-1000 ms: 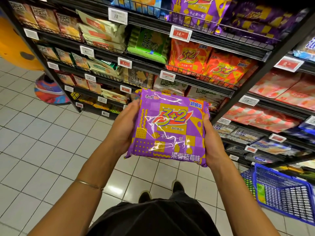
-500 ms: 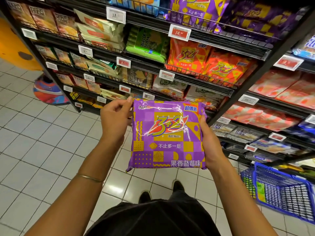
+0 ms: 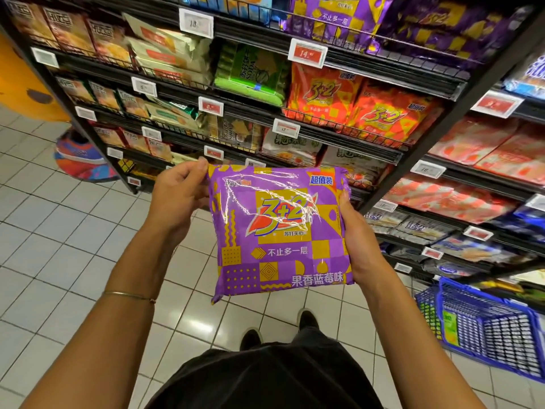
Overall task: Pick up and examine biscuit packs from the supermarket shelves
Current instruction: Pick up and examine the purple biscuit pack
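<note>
Examining 1 purple biscuit pack (image 3: pixel 280 231) — off the shelves (image 3: pixel 339 54), front up: left hand (image 3: pixel 177 199) pinches its top corner, right hand (image 3: pixel 358 246) grips its edge (other packs untouched).

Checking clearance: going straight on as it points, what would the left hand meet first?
The left hand, pinching the purple pack, would likely meet the red price tag on the shelf; depth unclear.

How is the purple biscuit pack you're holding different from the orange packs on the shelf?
The purple pack is purple and yellow; the orange packs are orange and yellow. The purple pack is held by the left hand and right hand; the orange packs stand on the shelf behind a wire rail. Both show the 3+2 logo.
</note>
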Demonstrator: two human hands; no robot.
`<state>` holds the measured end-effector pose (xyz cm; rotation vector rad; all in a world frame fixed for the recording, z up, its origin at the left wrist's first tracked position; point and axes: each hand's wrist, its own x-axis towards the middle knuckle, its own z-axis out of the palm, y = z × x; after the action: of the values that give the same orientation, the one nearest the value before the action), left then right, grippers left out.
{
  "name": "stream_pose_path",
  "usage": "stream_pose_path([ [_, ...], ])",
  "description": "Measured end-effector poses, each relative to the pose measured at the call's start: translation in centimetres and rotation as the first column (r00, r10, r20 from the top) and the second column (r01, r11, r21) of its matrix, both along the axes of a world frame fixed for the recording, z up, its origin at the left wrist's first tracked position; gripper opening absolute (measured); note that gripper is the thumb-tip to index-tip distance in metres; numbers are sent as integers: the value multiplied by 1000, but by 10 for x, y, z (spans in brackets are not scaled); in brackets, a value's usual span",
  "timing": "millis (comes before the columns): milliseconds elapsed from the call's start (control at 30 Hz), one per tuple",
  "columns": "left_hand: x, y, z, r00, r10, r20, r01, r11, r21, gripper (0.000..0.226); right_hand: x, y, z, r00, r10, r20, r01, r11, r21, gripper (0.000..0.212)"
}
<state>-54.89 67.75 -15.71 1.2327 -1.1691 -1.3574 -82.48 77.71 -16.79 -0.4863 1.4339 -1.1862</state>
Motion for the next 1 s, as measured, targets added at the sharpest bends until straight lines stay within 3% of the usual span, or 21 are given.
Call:
stream_pose_path([
  [133, -15, 9, -1, 985, 45, -166, -18, 987, 158, 33, 4, 0, 1, 1000, 0, 1, 0, 999, -33, 45],
  [200, -24, 18, -6, 979, 97, -179, -50, 966, 254, 34, 4, 0, 2, 1000, -9, 1, 9, 999, -42, 54],
  [300, -30, 26, -8, 981, 89, -172, -45, 968, 245, 29, 2, 3, 3, 1000, -12, 11, 13, 999, -30, 71],
  [400, -29, 21, -8, 977, 122, -175, -77, 966, 247, 22, -1, 7, 0, 1000, 7, -4, -8, 1000, -19, 69],
  [500, -26, 16, -8, 985, 136, -110, -108, 967, 230, 20, 0, 9, -2, 1000, 8, -11, -9, 1000, -14, 69],
  [600, -21, 13, -6, 992, 128, -2, -127, 985, 119, 23, 2, 9, -1, 1000, 7, -22, -7, 1000, -18, 69],
  [733, -5, 3, -4, 935, 126, 332, -81, 986, -146, 24, 2, 6, -1, 998, 21, -56, -24, 999, -48, 63],
  [767, -4, 3, -4, 933, 126, 338, -82, 986, -143, 24, 3, 5, 0, 998, 18, -58, -21, 999, -49, 62],
  [867, -18, 14, -2, 985, 82, 154, -96, 992, 86, 31, 6, 3, 0, 999, 7, -54, -10, 999, -43, 53],
  [933, -27, 27, -5, 993, -19, -121, 58, 943, 328, 50, 7, 1, 2, 999, -1, -46, -2, 999, -51, 52],
  [1000, -33, 40, -11, 918, -104, -383, 278, 857, 434, 70, 7, 1, 3, 1000, -3, -21, 2, 999, -51, 61],
])
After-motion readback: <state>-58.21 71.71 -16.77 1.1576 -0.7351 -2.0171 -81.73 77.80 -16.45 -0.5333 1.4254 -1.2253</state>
